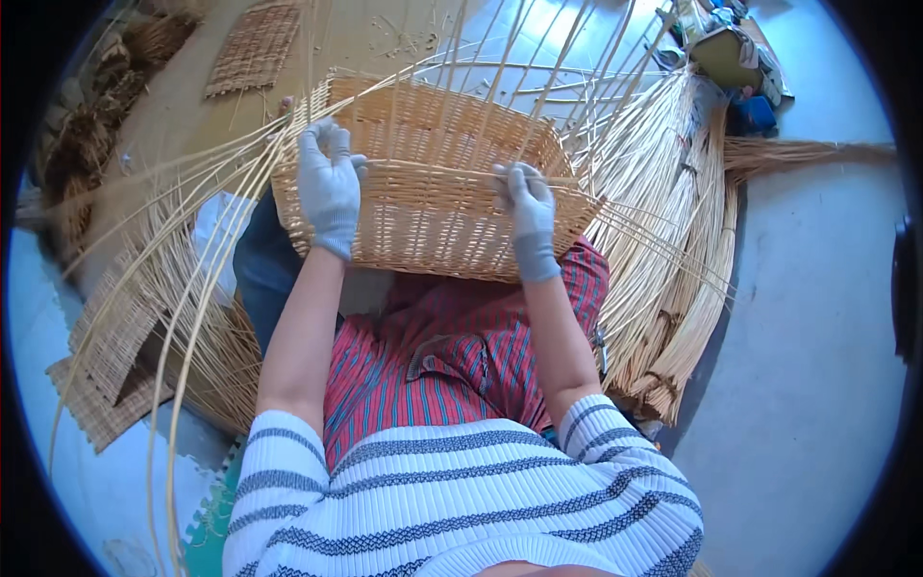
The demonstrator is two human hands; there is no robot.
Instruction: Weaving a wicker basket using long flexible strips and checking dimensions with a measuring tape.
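A half-woven, light-brown cane basket is tilted over my lap, with long upright stakes rising from its top edge. My left hand, in a pale grey glove, is at the basket's upper left with fingers curled; what they grip is partly hidden. Loose cane strands fan out beside it toward the lower left. My right hand, also gloved, pinches a horizontal cane strand near the right part of the upper weave, its thumb on top.
A large bundle of pale cane lies at my right. Woven mats rest at the upper left and lower left. Darker dried bundles line the far left. A blue object sits among clutter at the upper right.
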